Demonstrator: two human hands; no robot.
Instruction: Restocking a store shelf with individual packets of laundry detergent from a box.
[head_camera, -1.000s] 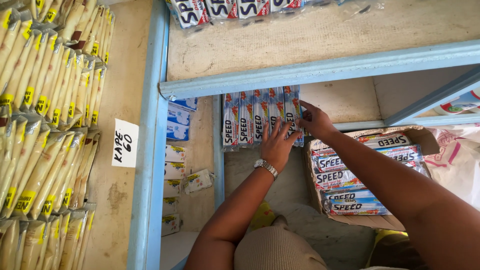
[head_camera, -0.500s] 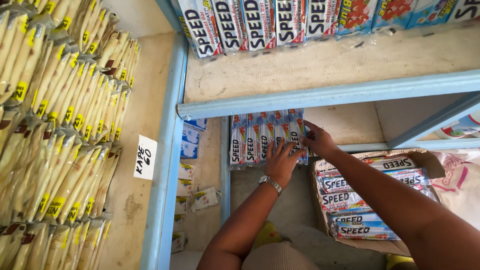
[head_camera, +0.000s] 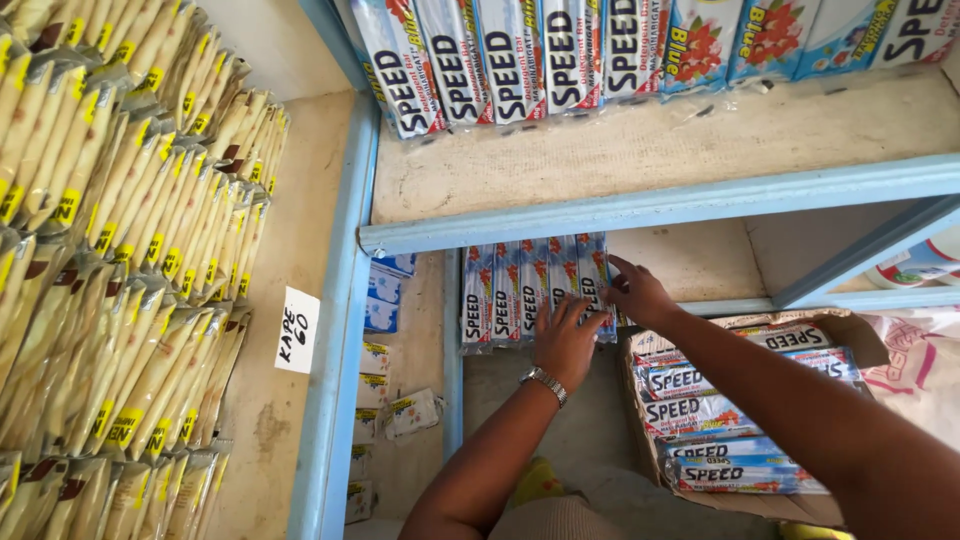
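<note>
both hands at a row of blue-and-white bar packs on the lower shelf

left hand (head_camera: 565, 340) lies flat, fingers spread, on the bar packs (head_camera: 530, 290) at frame centre; right hand (head_camera: 638, 292) pinches the rightmost pack's edge. a blue shelf rail (head_camera: 660, 205) overhangs them, an open carton (head_camera: 745, 400) crowds the lower right, and yellow sachets (head_camera: 120, 250) fill the left.
</note>
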